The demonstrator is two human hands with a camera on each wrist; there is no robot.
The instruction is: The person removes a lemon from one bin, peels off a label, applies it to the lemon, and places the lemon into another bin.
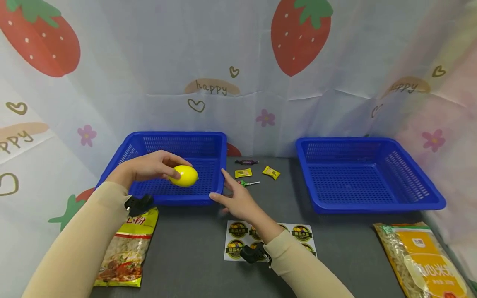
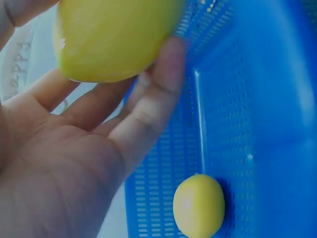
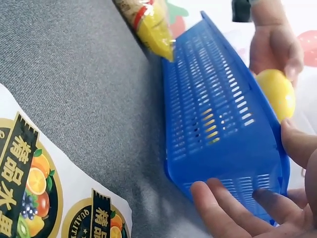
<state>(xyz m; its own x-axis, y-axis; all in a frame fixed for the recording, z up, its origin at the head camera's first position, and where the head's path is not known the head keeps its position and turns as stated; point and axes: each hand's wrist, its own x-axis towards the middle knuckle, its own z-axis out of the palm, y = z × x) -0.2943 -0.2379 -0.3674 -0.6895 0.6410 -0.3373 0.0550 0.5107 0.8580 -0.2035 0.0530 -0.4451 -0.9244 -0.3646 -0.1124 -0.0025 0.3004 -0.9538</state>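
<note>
My left hand (image 1: 156, 167) holds a yellow lemon (image 1: 185, 176) between thumb and fingers, above the left blue basket (image 1: 197, 198). Inside that basket the left wrist view shows a second lemon (image 2: 199, 206) against the slotted wall; the head view does not show it clearly. At the front right corner of the same basket is my right hand (image 1: 240, 200), its thumb at the front rim and its index finger, nearly straight, at the right rim. In the right wrist view its other fingers (image 3: 213, 210) lie outside the basket's wall (image 3: 213, 109).
Another blue basket (image 1: 380, 207) stands on the right. Between the baskets lie yellow-wrapped candies (image 1: 271, 172), a dark-wrapped candy (image 1: 246, 162) and a lollipop (image 1: 249, 183). A sticker sheet (image 1: 307, 236) is under my right forearm. Noodle bags flank the sides, left (image 1: 128, 248) and right (image 1: 425, 256).
</note>
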